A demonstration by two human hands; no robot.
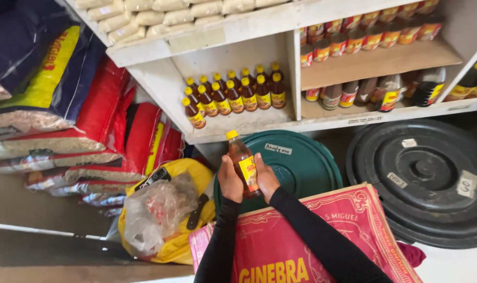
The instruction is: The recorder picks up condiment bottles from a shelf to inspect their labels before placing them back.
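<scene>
Both hands, left hand [229,181] and right hand [265,177], are closed on the bottle [243,162], centre, near side of the shelf [238,126]. Looks full, smooth, likely slippery: keep your grip on the labelled body, not the yellow cap [231,134]

Bright even daylight, soft shadows inside the shelf [233,57], wide-angle bending at edges, slight softness throughout
</scene>
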